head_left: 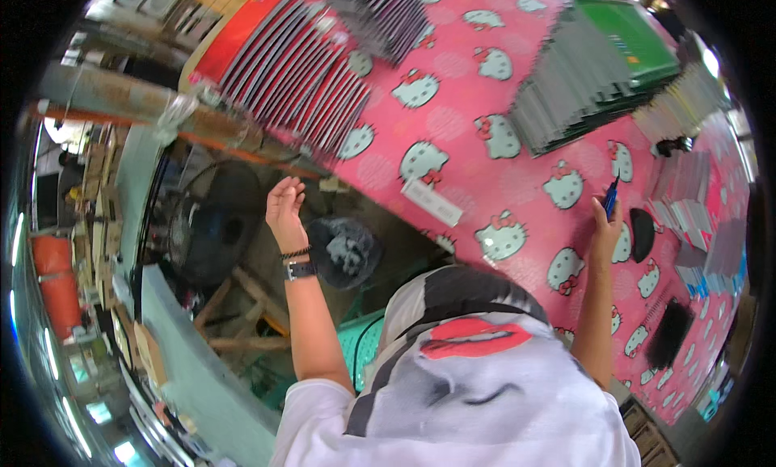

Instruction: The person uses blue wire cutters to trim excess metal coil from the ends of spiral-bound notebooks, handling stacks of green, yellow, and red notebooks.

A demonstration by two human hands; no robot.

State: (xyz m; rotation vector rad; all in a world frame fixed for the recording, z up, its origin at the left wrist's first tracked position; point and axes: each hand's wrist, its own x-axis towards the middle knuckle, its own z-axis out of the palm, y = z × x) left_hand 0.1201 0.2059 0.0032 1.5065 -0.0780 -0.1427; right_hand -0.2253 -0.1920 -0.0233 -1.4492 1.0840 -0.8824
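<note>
My right hand (608,223) is closed around a slim blue pen-like tool (611,199) with a thin dark point, low over the right part of the pink table cover (529,196). Whether it is a pen or a small cutter I cannot make out. Beside that hand lies a black rounded object (641,234). My left hand (286,212) is raised off the table's left edge, fingers loosely bent and partly apart, with nothing seen in it. A small white printed strip or box (432,202) rests near the table edge between my hands.
Fanned stacks of red-covered books (283,71), grey-edged books (376,18) and green-covered books (582,71) stand across the far table. At right are more piled booklets (683,196) and a black spiral-bound item (671,335). Left of the table are a fan (214,225) and a green plastic chair (368,346).
</note>
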